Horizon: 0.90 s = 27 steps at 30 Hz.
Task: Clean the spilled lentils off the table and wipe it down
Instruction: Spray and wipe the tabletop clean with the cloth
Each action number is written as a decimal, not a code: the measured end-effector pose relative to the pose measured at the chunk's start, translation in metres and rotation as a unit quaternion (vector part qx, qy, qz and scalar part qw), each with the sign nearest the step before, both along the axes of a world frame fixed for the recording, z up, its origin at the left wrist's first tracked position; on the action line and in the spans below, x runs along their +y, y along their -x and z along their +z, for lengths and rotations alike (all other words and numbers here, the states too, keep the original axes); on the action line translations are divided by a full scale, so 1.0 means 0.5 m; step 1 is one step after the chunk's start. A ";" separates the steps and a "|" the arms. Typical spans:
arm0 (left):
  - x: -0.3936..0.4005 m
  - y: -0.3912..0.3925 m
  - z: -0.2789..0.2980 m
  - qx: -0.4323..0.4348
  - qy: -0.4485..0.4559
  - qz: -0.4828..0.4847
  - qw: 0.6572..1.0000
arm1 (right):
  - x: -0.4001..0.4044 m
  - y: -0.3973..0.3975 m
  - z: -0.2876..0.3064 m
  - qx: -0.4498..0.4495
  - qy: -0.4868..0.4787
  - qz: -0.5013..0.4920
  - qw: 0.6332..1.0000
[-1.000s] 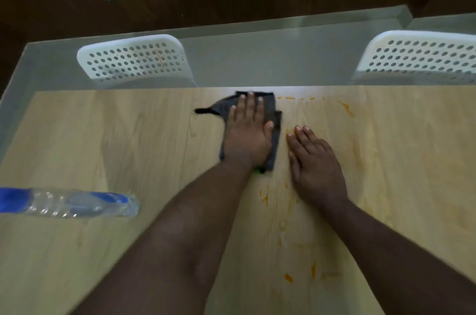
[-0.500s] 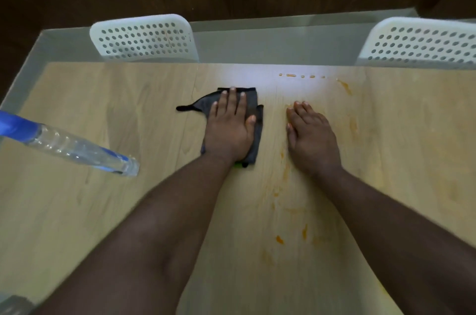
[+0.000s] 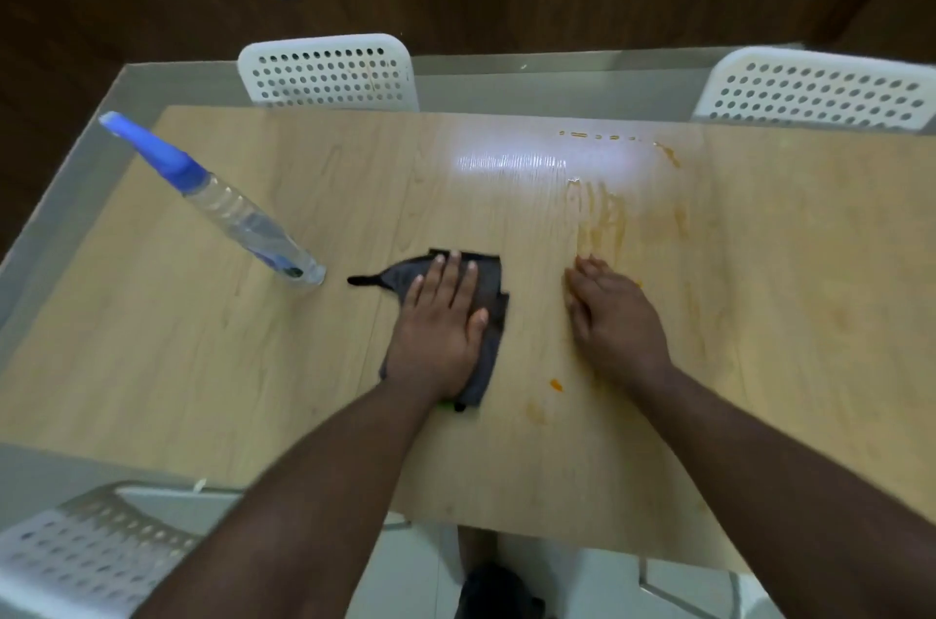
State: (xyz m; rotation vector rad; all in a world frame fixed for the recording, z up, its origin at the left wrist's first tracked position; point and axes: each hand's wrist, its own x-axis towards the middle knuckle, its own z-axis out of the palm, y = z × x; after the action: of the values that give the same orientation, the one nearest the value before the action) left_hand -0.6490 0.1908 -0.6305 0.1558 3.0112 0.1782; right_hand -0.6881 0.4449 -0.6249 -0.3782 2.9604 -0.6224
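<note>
Dark grey folded cloth (image 3: 489, 314) sits mid light wooden counter (image 3: 202, 340), just right of the clear spray bottle with blue nozzle (image 3: 223, 203). Soft, limp and light, so it'll bunch up; best pressed flat from on top. Left hand (image 3: 440, 330) does that: palm down, grip apart, fingers straight. Right hand (image 3: 615, 319) lies flat right of the cloth, fingers straight, on orange lentil smears (image 3: 602, 218).

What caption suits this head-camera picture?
Left hand presses a grey cloth on the stained wooden table; right hand rests flat.
</note>
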 end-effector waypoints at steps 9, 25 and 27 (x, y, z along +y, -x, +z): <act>0.165 -0.059 -0.013 0.017 -0.014 0.009 1.000 | 0.011 -0.123 -0.035 0.037 -0.018 -0.010 0.999; 0.042 -0.174 -0.033 0.030 0.005 0.092 0.995 | 0.039 -0.164 -0.046 0.047 -0.029 -0.002 0.998; 0.079 -0.246 -0.036 0.035 -0.001 0.069 0.997 | 0.038 -0.172 -0.044 0.040 -0.034 -0.002 0.999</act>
State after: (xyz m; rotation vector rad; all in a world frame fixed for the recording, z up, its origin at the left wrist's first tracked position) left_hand -0.5262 0.2302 -0.6484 -0.0486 3.0918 0.1924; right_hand -0.6022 0.4638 -0.6469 -0.3997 3.0502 -0.5164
